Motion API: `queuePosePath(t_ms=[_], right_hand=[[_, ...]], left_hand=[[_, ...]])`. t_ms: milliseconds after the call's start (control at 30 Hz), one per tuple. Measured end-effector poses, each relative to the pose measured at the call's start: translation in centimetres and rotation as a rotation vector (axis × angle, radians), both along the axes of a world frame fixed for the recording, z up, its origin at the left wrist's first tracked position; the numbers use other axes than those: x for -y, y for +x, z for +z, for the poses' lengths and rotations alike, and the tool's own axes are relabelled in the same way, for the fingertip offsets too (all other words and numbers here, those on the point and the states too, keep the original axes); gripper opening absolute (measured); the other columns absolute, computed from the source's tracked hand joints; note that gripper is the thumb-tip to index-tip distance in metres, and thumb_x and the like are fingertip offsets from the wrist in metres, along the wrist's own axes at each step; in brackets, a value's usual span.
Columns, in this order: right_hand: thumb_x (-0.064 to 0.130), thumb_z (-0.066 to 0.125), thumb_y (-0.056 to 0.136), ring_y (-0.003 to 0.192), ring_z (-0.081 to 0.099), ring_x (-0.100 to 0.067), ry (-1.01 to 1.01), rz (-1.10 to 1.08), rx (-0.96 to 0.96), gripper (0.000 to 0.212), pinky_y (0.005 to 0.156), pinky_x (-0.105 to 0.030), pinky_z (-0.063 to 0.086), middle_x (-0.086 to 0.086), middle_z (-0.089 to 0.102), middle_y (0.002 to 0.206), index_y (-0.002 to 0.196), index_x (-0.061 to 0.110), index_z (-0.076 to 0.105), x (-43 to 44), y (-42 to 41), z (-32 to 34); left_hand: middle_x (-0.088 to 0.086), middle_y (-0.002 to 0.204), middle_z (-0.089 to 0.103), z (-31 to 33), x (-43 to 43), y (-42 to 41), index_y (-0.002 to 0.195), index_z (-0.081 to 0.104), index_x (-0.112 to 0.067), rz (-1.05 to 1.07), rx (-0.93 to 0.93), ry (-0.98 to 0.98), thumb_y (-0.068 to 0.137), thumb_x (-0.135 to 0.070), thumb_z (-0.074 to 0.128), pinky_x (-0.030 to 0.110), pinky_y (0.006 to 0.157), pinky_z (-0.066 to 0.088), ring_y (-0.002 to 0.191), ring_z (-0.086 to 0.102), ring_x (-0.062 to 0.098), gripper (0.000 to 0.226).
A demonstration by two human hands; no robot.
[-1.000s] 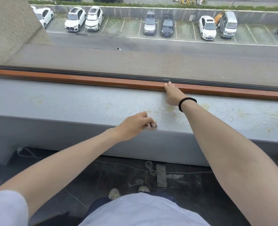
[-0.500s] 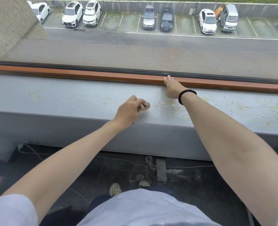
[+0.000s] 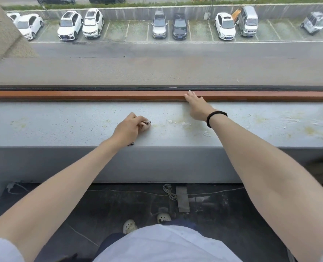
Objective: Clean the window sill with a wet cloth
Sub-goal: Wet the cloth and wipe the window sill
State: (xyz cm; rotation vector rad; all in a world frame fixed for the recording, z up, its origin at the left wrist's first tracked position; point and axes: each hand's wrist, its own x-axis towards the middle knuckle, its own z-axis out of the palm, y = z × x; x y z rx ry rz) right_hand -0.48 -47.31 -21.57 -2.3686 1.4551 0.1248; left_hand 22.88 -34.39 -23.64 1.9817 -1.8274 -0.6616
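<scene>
The left hand [image 3: 128, 129] is curled tight round a small bunched cloth [image 3: 145, 124] on the middle of the window sill [image 3: 62, 125]. So little a cloth could skip the yellow marks [image 3: 184, 118] and white bits [image 3: 170, 121] beside it, or push them off the front edge. The right hand [image 3: 195, 107] lies flat, holding nothing, touching the wood strip [image 3: 100, 95] at the back edge. The cloth looks pale with dark specks.

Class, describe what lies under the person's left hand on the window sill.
A bunched cloth pokes out in front of the left hand, with a scrap showing near the wrist. The hand covers the rest of it and the window sill beneath.
</scene>
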Motion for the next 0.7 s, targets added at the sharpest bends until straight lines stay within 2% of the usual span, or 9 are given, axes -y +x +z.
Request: queuePosePath(t_ms=[100,167,233,300,367,433,500,567,700], right_hand=[[-0.016,0.029,0.083,0.147,0.002,-0.024,-0.017,-0.049,-0.012,0.071,0.119,-0.042,0.007,-0.013,0.001,0.159,0.150,0.004,0.013,0.7,-1.5,0.1],[-0.016,0.029,0.084,0.147,0.002,-0.025,0.010,-0.075,-0.012,0.071,0.119,-0.042,0.008,-0.014,0.000,0.159,0.150,0.004,0.012,1.2,-1.6,0.3],[-0.016,0.028,0.085,0.147,0.000,-0.026,0.042,-0.085,-0.004,0.071,0.119,-0.040,0.010,-0.015,-0.003,0.158,0.151,0.003,0.009,1.3,-1.4,0.4],[-0.016,0.027,0.086,0.147,-0.001,-0.026,0.062,-0.084,-0.003,0.071,0.119,-0.038,0.012,-0.015,-0.004,0.158,0.151,0.003,0.008,1.4,-1.2,0.7],[-0.016,0.026,0.085,0.147,-0.002,-0.025,0.083,-0.087,-0.009,0.071,0.118,-0.037,0.012,-0.014,-0.005,0.158,0.151,0.004,0.007,1.6,-1.1,0.9],[-0.017,0.026,0.085,0.147,-0.003,-0.025,0.087,-0.102,-0.010,0.071,0.119,-0.037,0.011,-0.013,-0.006,0.159,0.151,0.004,0.007,1.6,-0.9,0.9],[-0.016,0.026,0.086,0.147,-0.003,-0.026,0.071,-0.104,-0.010,0.070,0.119,-0.039,0.011,-0.015,-0.006,0.158,0.151,0.002,0.006,1.6,-0.6,0.6],[-0.015,0.027,0.086,0.147,-0.002,-0.027,0.070,-0.096,-0.011,0.070,0.119,-0.039,0.012,-0.015,-0.005,0.158,0.150,0.001,0.005,1.6,-0.7,0.4],[-0.013,0.029,0.087,0.147,-0.003,-0.027,0.086,-0.074,-0.006,0.070,0.119,-0.039,0.012,-0.015,-0.006,0.158,0.151,0.002,0.004,1.8,-1.1,0.4]], left_hand=[[0.002,0.098,0.047,0.1,0.1,-1.0,0.110,0.066,-0.011,-0.194,-0.061,0.086,0.090,0.009,0.038,0.022,0.075,0.040,0.083,0.053,0.013,0.039],[0.005,0.097,0.050,0.8,1.6,-0.5,0.106,0.067,-0.010,-0.109,-0.080,0.011,0.091,0.005,0.044,0.026,0.078,0.039,0.087,0.051,0.018,0.031],[0.008,0.096,0.053,1.1,3.5,0.2,0.101,0.068,-0.013,-0.025,-0.096,-0.054,0.092,-0.012,0.055,0.031,0.083,0.043,0.089,0.050,0.017,0.015],[0.005,0.099,0.052,1.4,5.3,0.3,0.102,0.067,-0.017,0.028,-0.079,-0.084,0.093,-0.025,0.057,0.036,0.086,0.046,0.092,0.053,0.019,0.016],[0.003,0.106,0.051,1.4,6.8,-0.6,0.111,0.064,-0.017,0.072,-0.008,-0.108,0.094,-0.020,0.049,0.037,0.085,0.046,0.101,0.053,0.023,0.023],[0.008,0.114,0.052,1.2,7.8,-2.4,0.119,0.058,-0.013,0.116,0.105,-0.152,0.093,-0.014,0.043,0.036,0.080,0.043,0.109,0.050,0.026,0.029],[0.011,0.117,0.053,0.6,8.2,-4.5,0.119,0.054,-0.008,0.213,0.186,-0.176,0.094,-0.018,0.045,0.035,0.073,0.038,0.108,0.048,0.027,0.028],[0.009,0.116,0.054,-0.3,7.7,-6.3,0.118,0.054,-0.011,0.261,0.221,-0.191,0.095,-0.023,0.047,0.030,0.071,0.034,0.103,0.047,0.025,0.027],[0.007,0.106,0.055,-0.7,6.2,-7.4,0.114,0.061,-0.015,-0.111,0.133,-0.164,0.092,-0.013,0.049,0.036,0.072,0.047,0.095,0.054,0.025,0.025]])
